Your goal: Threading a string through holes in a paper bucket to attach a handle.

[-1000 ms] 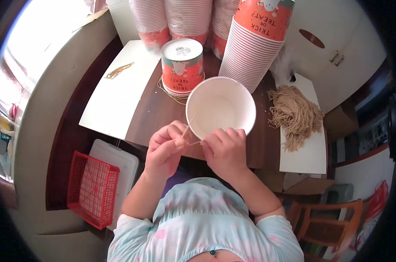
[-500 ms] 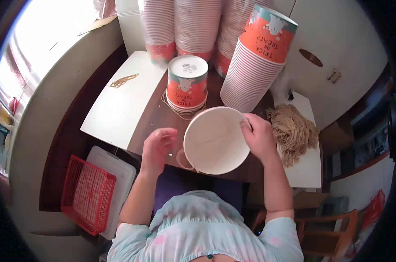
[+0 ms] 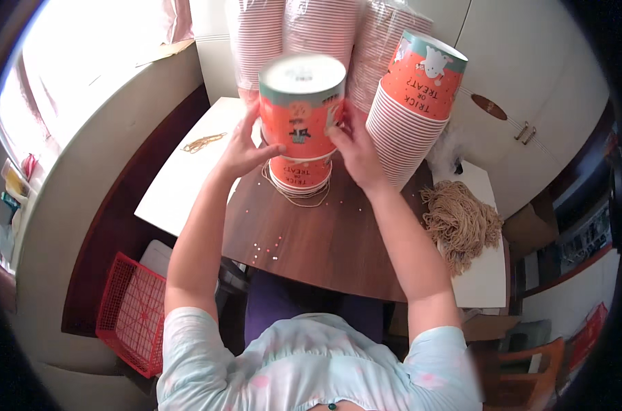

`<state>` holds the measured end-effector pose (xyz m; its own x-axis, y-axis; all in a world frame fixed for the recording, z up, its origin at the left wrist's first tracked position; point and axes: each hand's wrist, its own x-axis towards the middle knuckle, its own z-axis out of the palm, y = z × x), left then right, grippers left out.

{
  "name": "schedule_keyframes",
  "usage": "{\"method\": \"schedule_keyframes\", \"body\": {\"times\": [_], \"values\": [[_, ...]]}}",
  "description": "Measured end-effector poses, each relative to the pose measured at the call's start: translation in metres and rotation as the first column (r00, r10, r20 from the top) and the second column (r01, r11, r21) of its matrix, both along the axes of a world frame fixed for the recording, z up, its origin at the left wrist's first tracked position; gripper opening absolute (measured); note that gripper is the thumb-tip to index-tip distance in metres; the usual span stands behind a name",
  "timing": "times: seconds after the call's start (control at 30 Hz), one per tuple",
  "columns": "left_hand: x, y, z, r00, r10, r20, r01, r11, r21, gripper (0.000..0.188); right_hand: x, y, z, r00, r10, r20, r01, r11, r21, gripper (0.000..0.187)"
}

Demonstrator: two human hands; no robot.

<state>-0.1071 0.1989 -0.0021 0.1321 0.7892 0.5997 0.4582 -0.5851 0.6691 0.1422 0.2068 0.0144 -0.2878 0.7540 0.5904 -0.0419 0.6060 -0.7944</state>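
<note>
An orange paper bucket point(image 3: 290, 113) with a green band is held bottom-up between both my hands. My left hand point(image 3: 241, 151) grips its left side, thumb toward the lower edge. My right hand point(image 3: 357, 147) presses on its right side. Directly beneath, a short stack of like buckets point(image 3: 301, 175) stands upside down on the brown table point(image 3: 311, 246), its upper part hidden by the held bucket. Whether the held bucket rests on that stack or hovers over it, I cannot tell. Thin string loops point(image 3: 304, 201) lie around the foot of the short stack.
A tall leaning stack of buckets point(image 3: 410, 127) stands to the right, and several wrapped stacks point(image 3: 318, 27) line the back. A heap of tan string point(image 3: 458, 219) lies at the right, a small string bundle point(image 3: 205, 142) at the left. Small beads point(image 3: 264, 250) dot the table; a red basket point(image 3: 129, 308) stands lower left.
The bucket, earlier tilted with its white inside showing and held by my right hand, is now bottom-up over the short stack. My left hand has moved from open to gripping it.
</note>
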Motion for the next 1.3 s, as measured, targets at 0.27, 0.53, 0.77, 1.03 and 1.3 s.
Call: {"method": "schedule_keyframes", "body": {"times": [0.27,0.53,0.77,1.03,1.3], "values": [[0.022,0.032,-0.12,0.997,0.015,0.081,0.008,0.961,-0.276,0.106,0.002,0.025,-0.11,0.97,-0.129,0.205,0.157,0.979,-0.128,0.076],[0.017,0.008,-0.13,0.83,0.334,-0.447,-0.486,0.826,-0.284,0.098,0.067,-0.024,0.041,0.503,-0.862,0.054,0.548,0.367,0.752,0.056],[0.088,-0.009,-0.096,0.781,0.558,-0.281,-0.616,0.763,-0.198,0.103,0.136,0.027,0.157,0.132,-0.954,0.268,0.413,0.299,0.86,0.063],[0.145,-0.037,-0.043,0.981,0.158,-0.114,-0.163,0.986,-0.03,0.086,0.139,0.05,0.217,0.332,-0.874,0.355,0.484,0.48,0.732,0.039],[0.142,-0.056,-0.031,0.999,-0.007,-0.044,-0.001,0.982,-0.189,0.072,0.156,-0.026,0.292,0.593,-0.792,-0.143,0.532,0.252,0.808,0.013]]}}
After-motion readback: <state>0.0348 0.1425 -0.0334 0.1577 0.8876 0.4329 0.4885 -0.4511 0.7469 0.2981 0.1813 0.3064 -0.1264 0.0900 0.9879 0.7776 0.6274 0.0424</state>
